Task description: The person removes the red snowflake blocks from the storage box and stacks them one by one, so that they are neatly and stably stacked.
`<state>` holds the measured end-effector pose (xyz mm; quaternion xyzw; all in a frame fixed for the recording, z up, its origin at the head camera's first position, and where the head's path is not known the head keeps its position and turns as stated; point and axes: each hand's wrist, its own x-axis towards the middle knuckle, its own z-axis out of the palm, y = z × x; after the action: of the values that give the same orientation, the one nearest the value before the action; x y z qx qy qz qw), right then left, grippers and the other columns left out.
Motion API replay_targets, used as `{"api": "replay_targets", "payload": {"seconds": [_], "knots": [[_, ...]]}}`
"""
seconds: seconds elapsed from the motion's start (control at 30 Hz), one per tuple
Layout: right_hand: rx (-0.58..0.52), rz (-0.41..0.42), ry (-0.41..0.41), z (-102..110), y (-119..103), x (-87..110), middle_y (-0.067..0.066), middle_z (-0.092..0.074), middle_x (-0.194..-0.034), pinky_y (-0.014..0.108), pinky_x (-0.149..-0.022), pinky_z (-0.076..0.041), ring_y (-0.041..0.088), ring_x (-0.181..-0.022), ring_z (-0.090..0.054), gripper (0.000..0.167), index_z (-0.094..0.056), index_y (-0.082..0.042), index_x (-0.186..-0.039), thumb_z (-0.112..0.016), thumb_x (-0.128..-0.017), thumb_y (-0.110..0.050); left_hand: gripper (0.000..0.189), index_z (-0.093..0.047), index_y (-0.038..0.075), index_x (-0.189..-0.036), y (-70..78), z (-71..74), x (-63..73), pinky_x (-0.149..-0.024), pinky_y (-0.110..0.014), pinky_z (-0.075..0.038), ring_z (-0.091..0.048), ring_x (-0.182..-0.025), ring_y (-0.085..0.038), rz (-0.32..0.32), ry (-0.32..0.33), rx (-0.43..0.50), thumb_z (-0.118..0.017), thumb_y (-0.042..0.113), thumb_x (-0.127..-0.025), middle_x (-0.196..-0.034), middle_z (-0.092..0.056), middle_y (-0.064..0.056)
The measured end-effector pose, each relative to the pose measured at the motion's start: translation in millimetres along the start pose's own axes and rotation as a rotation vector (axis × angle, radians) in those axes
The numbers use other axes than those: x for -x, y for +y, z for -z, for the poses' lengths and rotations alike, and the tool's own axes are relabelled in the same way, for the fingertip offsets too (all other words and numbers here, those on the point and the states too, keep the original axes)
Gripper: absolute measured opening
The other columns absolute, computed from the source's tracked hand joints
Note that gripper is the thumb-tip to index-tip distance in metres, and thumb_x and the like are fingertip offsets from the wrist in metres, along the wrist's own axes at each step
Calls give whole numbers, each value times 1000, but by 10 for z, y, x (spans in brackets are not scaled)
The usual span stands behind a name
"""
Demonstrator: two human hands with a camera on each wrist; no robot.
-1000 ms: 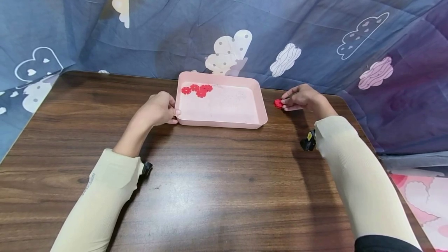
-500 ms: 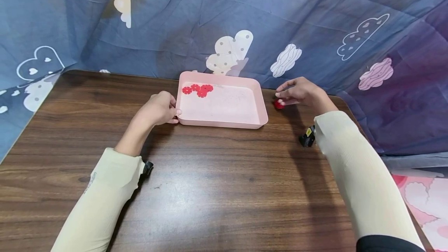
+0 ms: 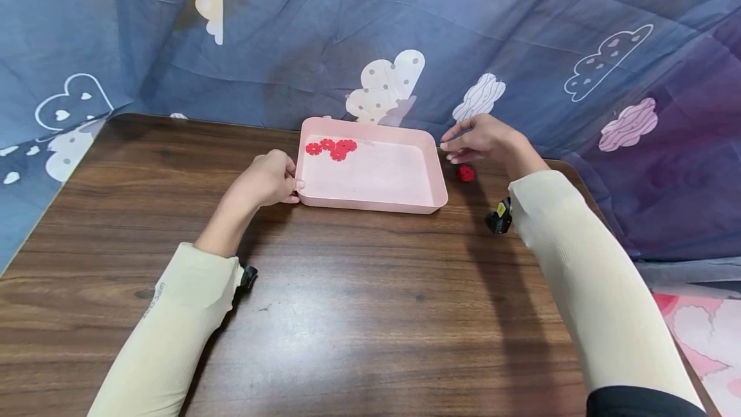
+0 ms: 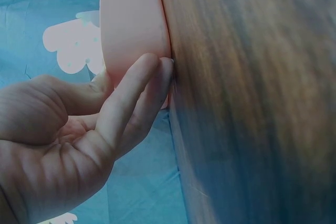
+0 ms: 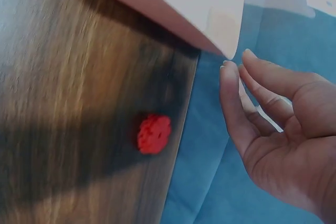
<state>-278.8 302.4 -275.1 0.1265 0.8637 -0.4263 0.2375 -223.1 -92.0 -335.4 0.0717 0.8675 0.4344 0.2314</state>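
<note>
A shallow pink tray [image 3: 376, 179] stands near the back of the table. Its left side is pinched by my left hand [image 3: 267, 179], thumb over the rim and fingers against the outer wall. In the left wrist view, those fingertips [image 4: 144, 66] press the tray wall [image 4: 131, 22] low by the table. Several red notched discs [image 3: 339, 154] lie in the tray's back left part. My right hand [image 3: 489, 140] hovers by the back right corner, holding nothing, fingers loosely bent. A small stack of red notched discs [image 5: 154, 134] sits on the table below that hand.
The brown wooden table [image 3: 370, 301] reaches back to a blue cloth [image 3: 272, 37] printed with clouds. A black wrist camera [image 3: 499, 216] hangs under the right sleeve, and another wrist camera [image 3: 248, 278] sits at the left sleeve.
My right hand has let go of the red discs and moved up and left towards the tray's corner. The discs stay on the table. My left hand keeps its hold.
</note>
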Motion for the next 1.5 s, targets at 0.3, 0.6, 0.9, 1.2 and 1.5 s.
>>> {"api": "replay_targets", "payload": {"seconds": [0.3,0.6,0.9,1.2,1.5], "knots": [[39,20,-41,-233,-238,-83,4,-75,-83,25,-72,-71,11,-72,-74,44,-52,11,-144,-65,-104,1,25,-61,-16,-123,-58,13,11,-81,-26,-71,-72,-72,-9,17,-12,-13,-62,1,-105,-116,-63,-26],[55,30,-42,-442,-474,-129,2,-77,-78,29,-79,-72,10,-72,-76,42,-59,7,-139,-72,-101,-3,23,-62,-16,-122,-85,-8,4,-80,-25,-71,-70,-72,-10,25,-3,-11,-63,0,-104,-114,-63,-26],[120,75,-79,-649,-731,-190,4,-77,-95,28,-77,-72,12,-77,-78,38,-61,8,-137,-71,-101,-2,23,-62,-16,-123,-85,-41,-26,-80,-24,-70,-70,-77,-13,19,8,-3,-61,-2,-104,-113,-65,-25],[129,126,-147,-1058,-972,-343,8,-78,-87,38,-94,-69,17,-79,-78,35,-62,12,-134,-70,-100,4,20,-64,-12,-117,-47,-1,-17,-80,-24,-70,-69,-72,-11,30,17,-40,-66,4,-104,-111,-66,-24],[198,133,-140,-1363,-1098,-480,9,-79,-93,43,-101,-66,17,-82,-77,29,-68,7,-123,-77,-96,0,18,-65,-12,-115,-42,6,-36,-82,-25,-70,-69,-78,-14,32,19,-38,-65,3,-105,-115,-65,-24]]}}
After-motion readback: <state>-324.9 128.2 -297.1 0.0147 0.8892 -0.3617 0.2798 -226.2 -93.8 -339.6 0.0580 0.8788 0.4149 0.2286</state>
